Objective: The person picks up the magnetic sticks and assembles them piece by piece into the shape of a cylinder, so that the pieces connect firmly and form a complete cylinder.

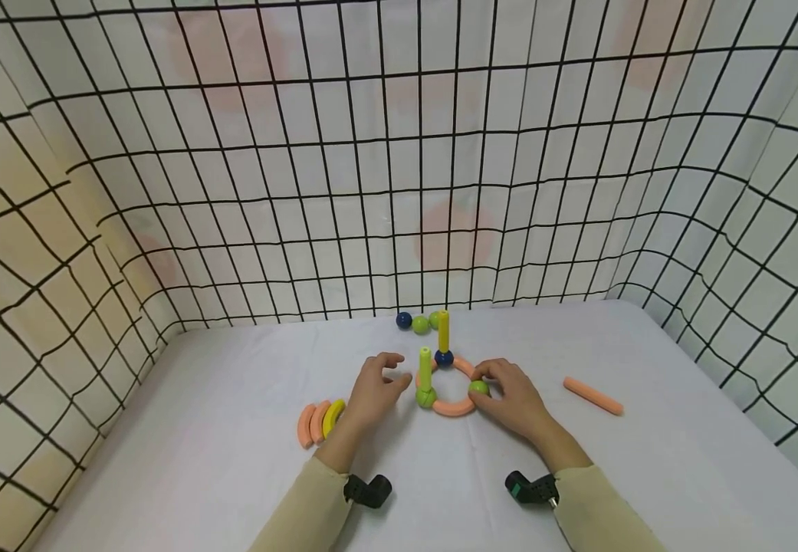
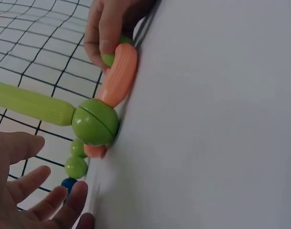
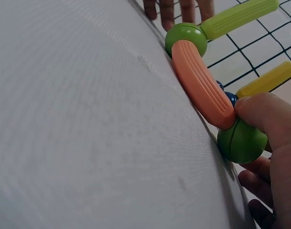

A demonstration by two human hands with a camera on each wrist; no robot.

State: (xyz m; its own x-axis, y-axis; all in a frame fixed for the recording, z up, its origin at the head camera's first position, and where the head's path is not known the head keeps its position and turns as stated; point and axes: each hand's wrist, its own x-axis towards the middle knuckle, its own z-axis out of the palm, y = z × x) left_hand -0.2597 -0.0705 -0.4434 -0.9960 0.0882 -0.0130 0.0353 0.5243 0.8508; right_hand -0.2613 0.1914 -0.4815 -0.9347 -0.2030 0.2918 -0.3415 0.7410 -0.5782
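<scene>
A ring of curved orange pieces (image 1: 452,409) joined by balls lies on the white table. My right hand (image 1: 511,395) pinches the green ball (image 3: 242,142) at the ring's right side between thumb and fingers. At the ring's left side, a second green ball (image 2: 95,122) carries an upright light green rod (image 1: 425,369). At its back, a dark blue ball (image 1: 444,358) bears an upright yellow rod (image 1: 444,332). Just left of the light green rod is my left hand (image 1: 374,389), its fingers spread and apart from the ring, holding nothing.
Two curved orange pieces (image 1: 306,426) and a curved yellow piece (image 1: 333,416) lie beside my left forearm. A straight orange rod (image 1: 593,395) lies to the right. Behind the ring sit a loose blue ball (image 1: 404,320) and two green balls (image 1: 421,325). Black-lined netting (image 1: 385,192) surrounds the table's back and sides.
</scene>
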